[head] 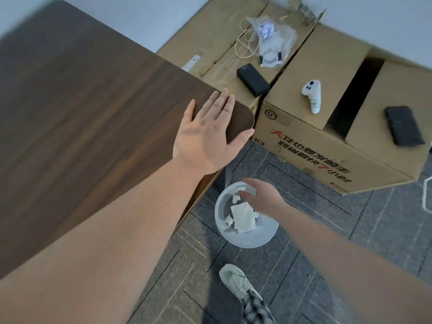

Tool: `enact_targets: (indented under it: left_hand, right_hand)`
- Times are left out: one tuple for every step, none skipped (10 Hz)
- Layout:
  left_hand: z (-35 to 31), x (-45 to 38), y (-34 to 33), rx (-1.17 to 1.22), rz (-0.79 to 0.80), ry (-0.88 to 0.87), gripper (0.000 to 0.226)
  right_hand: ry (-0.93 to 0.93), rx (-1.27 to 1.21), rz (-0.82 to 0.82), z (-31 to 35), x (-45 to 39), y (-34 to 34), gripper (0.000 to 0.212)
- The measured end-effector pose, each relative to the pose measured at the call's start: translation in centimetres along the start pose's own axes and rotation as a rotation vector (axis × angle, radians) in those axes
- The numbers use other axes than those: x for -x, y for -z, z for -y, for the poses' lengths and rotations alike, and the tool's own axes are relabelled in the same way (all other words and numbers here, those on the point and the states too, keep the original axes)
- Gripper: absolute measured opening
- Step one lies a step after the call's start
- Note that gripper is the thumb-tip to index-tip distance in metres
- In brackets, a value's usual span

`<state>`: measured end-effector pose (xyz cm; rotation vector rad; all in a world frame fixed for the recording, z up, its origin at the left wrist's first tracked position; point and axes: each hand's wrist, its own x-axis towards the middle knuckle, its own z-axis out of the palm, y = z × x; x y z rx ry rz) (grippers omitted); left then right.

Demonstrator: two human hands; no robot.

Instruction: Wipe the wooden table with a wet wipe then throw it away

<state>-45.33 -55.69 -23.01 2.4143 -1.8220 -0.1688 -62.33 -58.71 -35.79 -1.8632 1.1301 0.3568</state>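
Note:
The dark wooden table (81, 108) fills the left side of the head view. My left hand (208, 134) lies flat, fingers spread, on its rounded near corner. Below that corner a translucent white bin (261, 237) stands on the floor. A white wet wipe (243, 217) lies inside it among other crumpled white scraps. My right hand (260, 197) hovers over the bin's far rim with fingers apart and nothing in them.
Two big cardboard boxes (308, 146) stand against the wall right of the table, carrying a white controller (312, 94), a black block (253, 81), a black case (403, 126) and a plastic bag. My shoe (238, 281) rests on grey carpet tiles near the bin.

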Motion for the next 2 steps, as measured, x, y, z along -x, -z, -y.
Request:
enact_targets:
  left_hand:
    - [-0.1,0.0,0.3,-0.004,0.005,0.003,0.076]
    - [-0.2,0.2,0.4,0.006,0.048,0.022,0.073]
  right_hand:
    - [0.182,-0.091,-0.147,5.8,3.1,6.6,0.037]
    - [0.296,-0.189,-0.361,10.2,7.9,13.2,0.021]
